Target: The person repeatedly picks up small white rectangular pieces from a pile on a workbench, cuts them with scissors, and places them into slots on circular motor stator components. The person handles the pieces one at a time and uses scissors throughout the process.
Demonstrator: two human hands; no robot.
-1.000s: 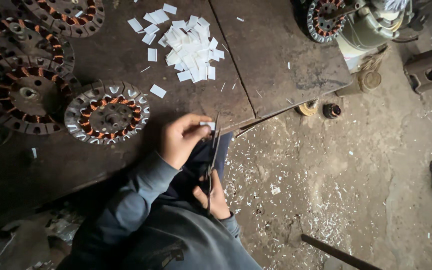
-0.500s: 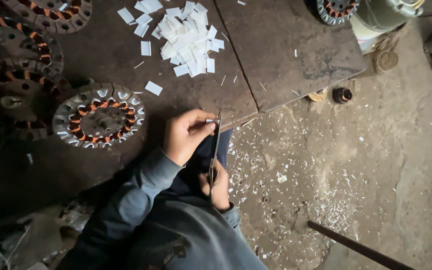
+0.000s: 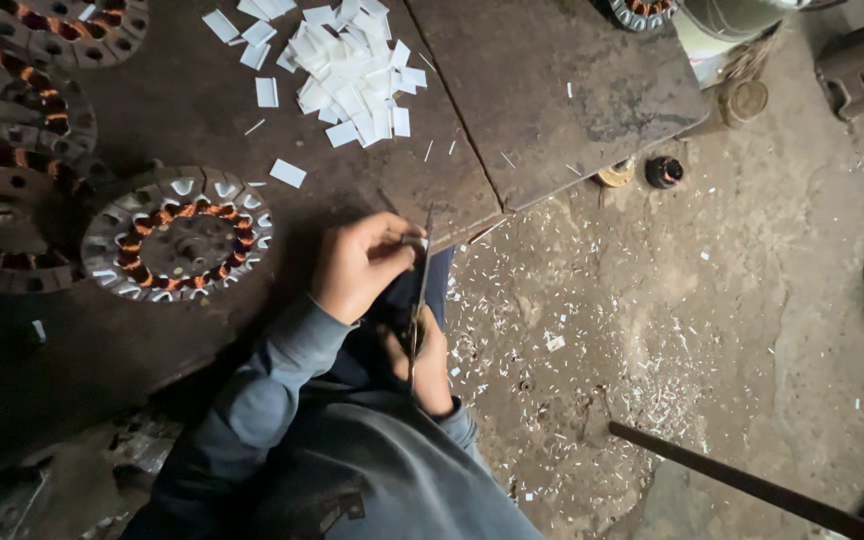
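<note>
Two hands (image 3: 392,300), one pair of scissors (image 3: 420,290), one wound stator (image 3: 177,235) nearby

Paper slips (image 3: 347,75) white, heaped far on dark brown counter (image 3: 552,90). Round stator (image 3: 177,235) grey metal, ring of copper-orange windings. Sleeve (image 3: 272,380) blue-grey. Floor (image 3: 732,300) dusty grey-brown, speckled with white scraps. Small cap (image 3: 664,172) black, right of counter edge.

Long grey-blue sleeves (image 3: 272,385), bare hands
</note>
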